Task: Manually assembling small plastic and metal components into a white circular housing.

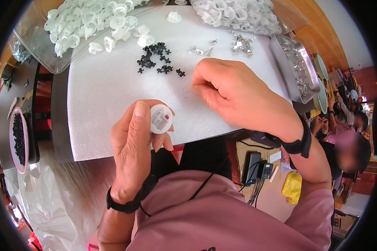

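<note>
at nine o'clock from mid-view, my left hand (134,129) grips a round white piece (161,119), held just off the desk (100,96). at two o'clock my right hand (230,90) has its fingertips bunched; i cannot tell whether they pinch anything. i judge this one piece to be partway at most, with plenty left: loose black crosses (155,58) at eleven, metal bits (242,45) at one, white parts (92,25) heaped between ten and eleven. the white piece's underside is hidden, the metal bits' shapes are unclear, and the heap is cut off above.
</note>
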### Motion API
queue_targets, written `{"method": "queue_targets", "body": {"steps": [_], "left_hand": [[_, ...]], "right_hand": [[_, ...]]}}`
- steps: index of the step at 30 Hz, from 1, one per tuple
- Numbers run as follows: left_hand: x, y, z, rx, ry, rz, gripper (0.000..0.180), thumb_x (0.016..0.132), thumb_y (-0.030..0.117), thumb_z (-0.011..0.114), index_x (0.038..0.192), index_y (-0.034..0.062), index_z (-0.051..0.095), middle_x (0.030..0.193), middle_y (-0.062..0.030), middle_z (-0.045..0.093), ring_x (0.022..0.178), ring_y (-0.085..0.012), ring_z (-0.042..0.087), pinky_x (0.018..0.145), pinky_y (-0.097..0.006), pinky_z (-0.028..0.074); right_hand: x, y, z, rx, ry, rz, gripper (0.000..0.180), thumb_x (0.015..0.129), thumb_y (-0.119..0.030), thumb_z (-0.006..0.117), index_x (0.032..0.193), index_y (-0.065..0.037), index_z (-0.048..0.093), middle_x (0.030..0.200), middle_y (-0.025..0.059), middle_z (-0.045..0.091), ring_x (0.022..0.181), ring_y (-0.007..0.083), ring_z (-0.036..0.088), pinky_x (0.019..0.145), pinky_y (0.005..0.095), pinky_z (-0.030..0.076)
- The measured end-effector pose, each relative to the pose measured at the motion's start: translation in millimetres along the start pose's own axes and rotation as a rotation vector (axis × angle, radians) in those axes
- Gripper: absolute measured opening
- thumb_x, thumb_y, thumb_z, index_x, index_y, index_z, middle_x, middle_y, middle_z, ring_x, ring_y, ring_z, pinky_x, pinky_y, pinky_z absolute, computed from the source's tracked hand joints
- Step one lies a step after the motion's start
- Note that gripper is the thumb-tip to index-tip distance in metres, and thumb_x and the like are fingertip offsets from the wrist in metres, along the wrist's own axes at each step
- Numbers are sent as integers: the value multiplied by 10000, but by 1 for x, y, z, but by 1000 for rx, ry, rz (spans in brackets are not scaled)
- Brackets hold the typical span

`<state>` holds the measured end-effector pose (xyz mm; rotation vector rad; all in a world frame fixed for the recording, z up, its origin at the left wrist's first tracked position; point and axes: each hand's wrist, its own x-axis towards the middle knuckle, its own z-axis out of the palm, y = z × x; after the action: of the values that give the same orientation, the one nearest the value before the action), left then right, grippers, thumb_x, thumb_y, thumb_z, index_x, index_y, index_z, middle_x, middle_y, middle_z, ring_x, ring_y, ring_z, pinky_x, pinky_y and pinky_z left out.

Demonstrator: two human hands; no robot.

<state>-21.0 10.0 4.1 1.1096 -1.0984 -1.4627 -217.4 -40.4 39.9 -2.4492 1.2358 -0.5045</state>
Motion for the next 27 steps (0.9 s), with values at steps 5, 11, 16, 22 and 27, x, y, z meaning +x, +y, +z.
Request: {"method": "queue_targets", "body": {"steps": [5, 11, 16, 22, 27], "left_hand": [[1, 1, -3, -22, -23, -20, 494, 1021, 386, 380, 945, -50, 600, 673, -49, 530, 495, -75, 423, 457, -216, 341], [2, 1, -6, 24, 16, 44, 482, 1004, 390, 429, 835, -27, 600, 574, -19, 459, 419, -70, 379, 395, -219, 295], [5, 7, -5, 1, 51, -51, 495, 988, 411, 463, 696, 30, 582, 472, 28, 358, 381, -60, 321, 359, -228, 257], [8, 16, 0, -148, 109, -228, 498, 985, 416, 471, 682, 36, 581, 464, 32, 345, 371, -56, 283, 354, -222, 239], [8, 11, -3, -161, 98, -205, 490, 982, 406, 485, 691, 27, 594, 475, 34, 357, 377, -51, 290, 353, -217, 237]], "right_hand": [[14, -23, -4, 209, -118, -32, 100, 863, -56, 601, 841, -15, 513, 694, 125, 537, 610, 310, 516, 540, 365, 406], [27, -28, -8, 211, -206, -120, 136, 810, -66, 540, 775, 65, 539, 702, 259, 572, 691, 440, 572, 586, 469, 438], [29, -28, 5, 178, -72, -181, 113, 801, -63, 540, 817, 44, 572, 765, 228, 617, 736, 414, 600, 606, 458, 475], [20, -33, 13, 57, 45, -223, 135, 775, -57, 572, 876, 27, 540, 811, 177, 617, 715, 353, 626, 582, 415, 505], [18, -32, 17, -31, 106, -313, 165, 762, -78, 605, 867, 19, 523, 778, 142, 579, 617, 285, 618, 485, 352, 486]]}}
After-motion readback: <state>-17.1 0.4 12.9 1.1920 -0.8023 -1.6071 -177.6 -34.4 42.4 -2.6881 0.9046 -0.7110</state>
